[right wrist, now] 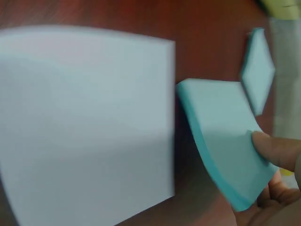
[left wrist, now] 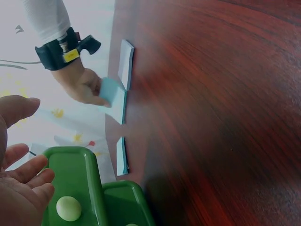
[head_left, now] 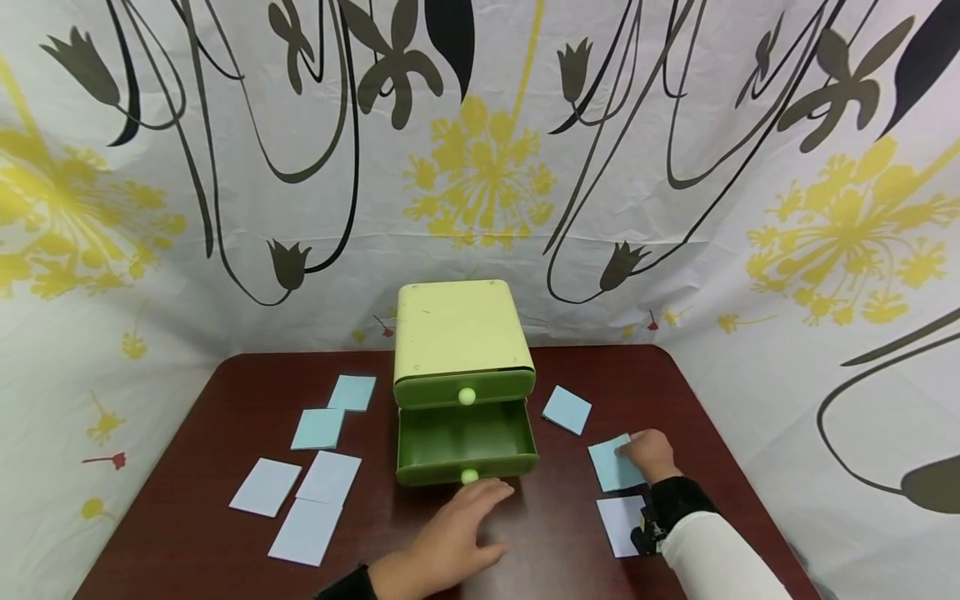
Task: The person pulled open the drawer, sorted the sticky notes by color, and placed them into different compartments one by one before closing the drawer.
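Between thumb and fingers my right hand (head_left: 651,456) pinches a light blue sticky note pad (head_left: 613,463), which bends in the right wrist view. Just below it lies a pale white-lilac pad (head_left: 621,525), and another blue pad (head_left: 567,410) is above and to the left. My left hand (head_left: 450,537) has its fingers extended, held in front of a small green drawer box (head_left: 465,333) with a pale yellow-green top. The lower drawer (head_left: 465,468) is pulled out and nothing shows inside it. Its round knob (head_left: 469,476) is close to my left fingertips; contact cannot be told.
On the left of the dark red-brown table (head_left: 555,533) lie two blue pads, one at the back (head_left: 352,392), and several white-lilac pads, one farthest left (head_left: 266,487). A flower-patterned cloth (head_left: 480,267) hangs behind and along the sides.
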The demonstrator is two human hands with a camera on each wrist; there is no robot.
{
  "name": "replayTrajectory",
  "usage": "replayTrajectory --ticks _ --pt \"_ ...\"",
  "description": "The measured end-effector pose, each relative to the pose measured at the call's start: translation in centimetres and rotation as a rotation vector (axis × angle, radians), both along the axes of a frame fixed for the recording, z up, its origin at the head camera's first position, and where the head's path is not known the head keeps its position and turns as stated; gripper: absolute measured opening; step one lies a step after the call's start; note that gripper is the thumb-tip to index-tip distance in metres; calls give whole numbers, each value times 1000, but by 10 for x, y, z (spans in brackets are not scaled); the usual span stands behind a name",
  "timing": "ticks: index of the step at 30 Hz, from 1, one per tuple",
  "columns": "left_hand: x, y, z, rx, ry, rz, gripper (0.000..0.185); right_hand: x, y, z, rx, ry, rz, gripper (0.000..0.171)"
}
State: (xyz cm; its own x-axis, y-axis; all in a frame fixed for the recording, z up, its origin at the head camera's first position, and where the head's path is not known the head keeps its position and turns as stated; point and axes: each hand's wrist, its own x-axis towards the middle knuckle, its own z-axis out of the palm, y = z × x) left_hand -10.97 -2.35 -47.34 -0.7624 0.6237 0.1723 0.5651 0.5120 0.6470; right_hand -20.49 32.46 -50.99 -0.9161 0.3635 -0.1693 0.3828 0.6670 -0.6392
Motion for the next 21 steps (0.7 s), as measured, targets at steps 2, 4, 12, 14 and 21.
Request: replayTrajectory --ticks 2,4,12,14,21 --pt "-1 -2 1 -4 -13 2 59 0 -2 7 -56 34 10 22" --pt "-3 -4 1 -9 -40 3 59 1 -4 15 -114 65 17 20" --pt "-5 -20 5 -6 -36 38 60 12 -32 67 -243 171 100 24" --pt "-5 -25 8 -2 -25 55 60 17 -41 81 -235 186 135 26" --pt "-3 -41 13 24 38 122 59 27 -76 114 -138 265 302 20"
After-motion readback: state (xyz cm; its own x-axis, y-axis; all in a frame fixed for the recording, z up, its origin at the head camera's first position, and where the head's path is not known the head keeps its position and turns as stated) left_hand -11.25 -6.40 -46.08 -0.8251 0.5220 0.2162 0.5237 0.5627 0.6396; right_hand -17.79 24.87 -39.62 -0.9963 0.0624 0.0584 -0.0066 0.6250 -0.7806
